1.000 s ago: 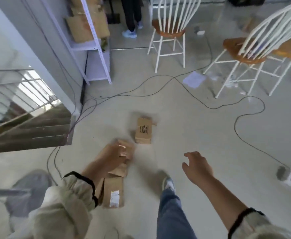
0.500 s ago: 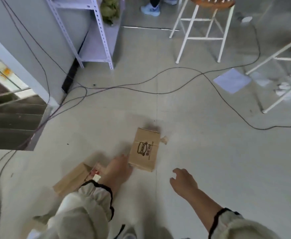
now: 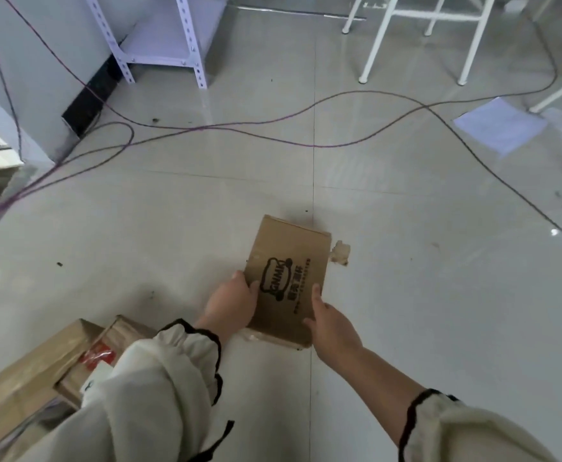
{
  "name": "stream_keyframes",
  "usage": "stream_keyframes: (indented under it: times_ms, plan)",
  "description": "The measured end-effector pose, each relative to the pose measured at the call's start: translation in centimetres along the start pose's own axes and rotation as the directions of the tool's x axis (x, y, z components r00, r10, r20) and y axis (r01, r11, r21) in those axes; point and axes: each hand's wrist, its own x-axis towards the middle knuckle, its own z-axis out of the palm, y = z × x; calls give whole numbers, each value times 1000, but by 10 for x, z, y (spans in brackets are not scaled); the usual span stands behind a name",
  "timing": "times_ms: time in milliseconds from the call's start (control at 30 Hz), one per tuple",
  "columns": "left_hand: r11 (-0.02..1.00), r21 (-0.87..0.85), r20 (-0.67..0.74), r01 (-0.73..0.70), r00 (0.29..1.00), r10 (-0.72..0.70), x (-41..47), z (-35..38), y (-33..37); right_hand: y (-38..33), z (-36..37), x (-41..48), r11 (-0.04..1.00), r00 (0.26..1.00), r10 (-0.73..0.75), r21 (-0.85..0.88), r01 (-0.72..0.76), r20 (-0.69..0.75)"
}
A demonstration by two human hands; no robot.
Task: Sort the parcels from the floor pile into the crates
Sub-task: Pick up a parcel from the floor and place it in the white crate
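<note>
Pale floor tiles (image 3: pixel 173 211) are seen under a printed parcel (image 3: pixel 289 258), which is clasped at its near end by the left grip (image 3: pixel 231 306) and right grip (image 3: pixel 332 323). Nearby, other parcels (image 3: pixel 23 371) are half hidden by a sleeve (image 3: pixel 146 388).

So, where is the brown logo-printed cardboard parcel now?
Head view, centre: the brown cardboard parcel is held between the left hand and right hand, beside a pale torn scrap.

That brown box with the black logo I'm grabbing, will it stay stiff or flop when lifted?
Probably stiff: the brown box shows straight edges between the left hand and right hand. Likely light, since it looks thin and flat. Its near end looks crumpled, so it may give there.
</note>
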Motion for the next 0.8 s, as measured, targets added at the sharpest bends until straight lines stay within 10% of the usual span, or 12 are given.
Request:
stream_keyframes:
  times_ms: [200,300,400,800]
  plan:
    - [897,254,-81,-362,916,393,-24,-4,48,38,-7,-17,866,985,173,474,-159,15]
    - [853,119,13,-508,860,511,-27,11,59,74,-3,-23,626,907,412,695,-354,90]
    - [890,82,128,-449,890,438,-24,33,48,92,3,-26,403,842,469,784,-472,266]
    - [914,-343,202,-216,933,297,-14,49,29,96,34,-24,52,826,325,863,-503,461]
